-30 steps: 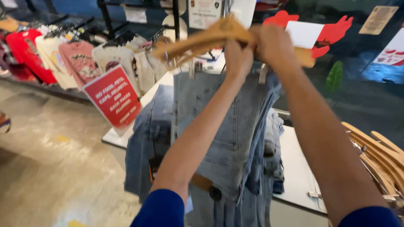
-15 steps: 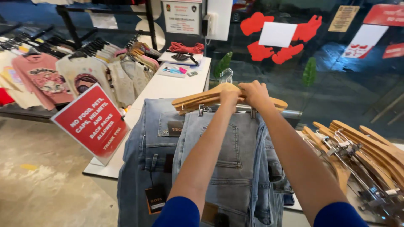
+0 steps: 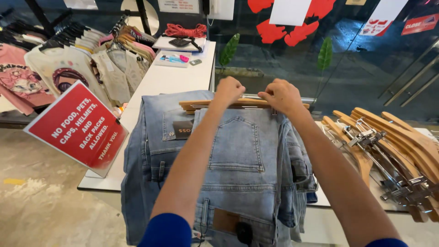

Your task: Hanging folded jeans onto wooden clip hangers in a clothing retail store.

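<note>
Head: hanger [image 3: 238, 104] under right hand [image 3: 282, 95] (gripped).

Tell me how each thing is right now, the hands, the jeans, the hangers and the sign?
Left hand: closed on the wooden hanger.
Right hand: gripping the same hanger.
Light blue jeans: draped over the table edge.
Spare wooden hangers: bare, piled on the table.
Red sign: tilted.
Shirts: hanging on a rack.

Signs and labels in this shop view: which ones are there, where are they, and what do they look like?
Red sign: tilted rectangle with white lettering, left of the jeans.
Dark label patch: small rectangle on the waistband of the left jeans.
White paper sheet: on the glass, over red cut-out shapes.
Red sticker: upper right glass door.
</note>
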